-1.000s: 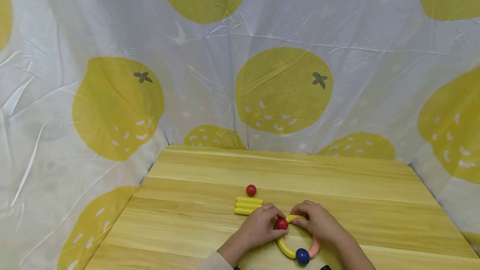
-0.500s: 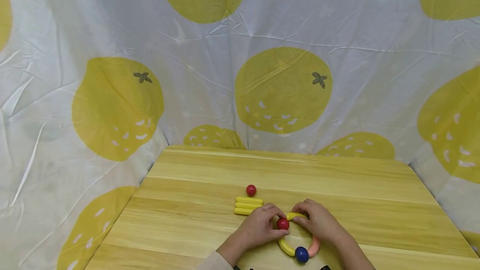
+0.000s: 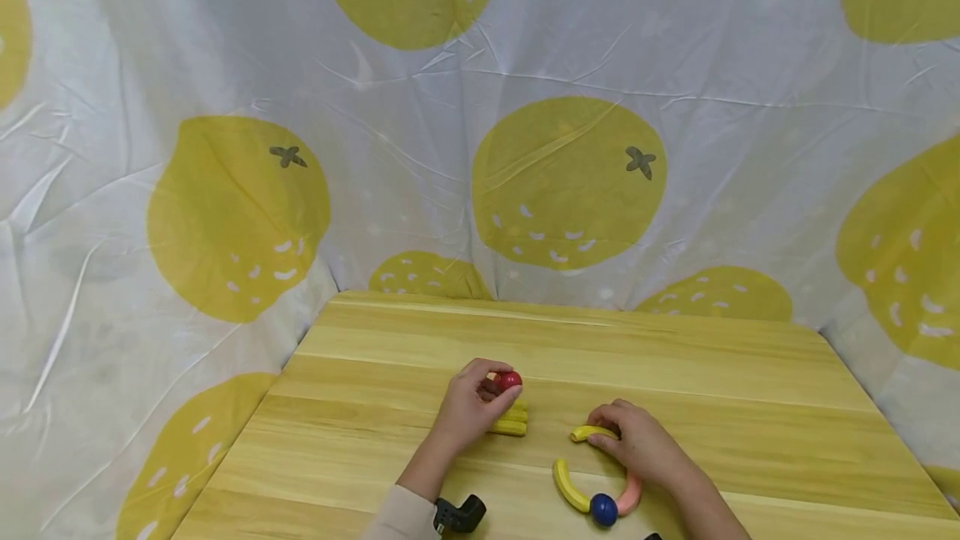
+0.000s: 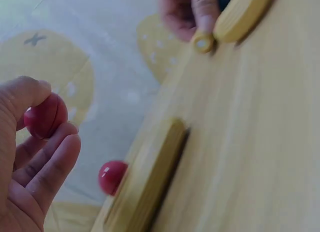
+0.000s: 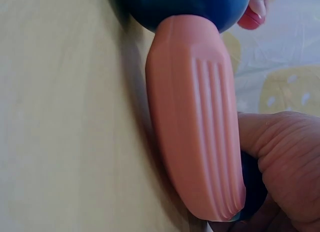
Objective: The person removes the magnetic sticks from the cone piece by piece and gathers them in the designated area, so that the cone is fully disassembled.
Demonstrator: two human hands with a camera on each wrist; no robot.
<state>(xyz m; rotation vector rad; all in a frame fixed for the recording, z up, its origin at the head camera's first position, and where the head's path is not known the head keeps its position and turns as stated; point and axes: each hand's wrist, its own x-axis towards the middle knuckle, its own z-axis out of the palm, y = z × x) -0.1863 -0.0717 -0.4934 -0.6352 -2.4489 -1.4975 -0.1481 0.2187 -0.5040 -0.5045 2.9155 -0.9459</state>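
My left hand pinches a red ball between thumb and fingers. Another red ball lies against the straight yellow rods below it; in the head view that hand covers it. At the right, my right hand grips a curved yellow rod, partly covering it. A curved pink rod runs from a blue ball to a second dark blue ball, half hidden beneath the right hand. Another curved yellow rod joins the blue ball's left side; its upper end is free.
The wooden table reaches back to a lemon-print cloth hanging behind and at the sides. A black wrist device sits by the left sleeve.
My left hand has moved left and back with the red ball, away from the ring, which now has a gap at upper left. The right hand has stayed nearly in place.
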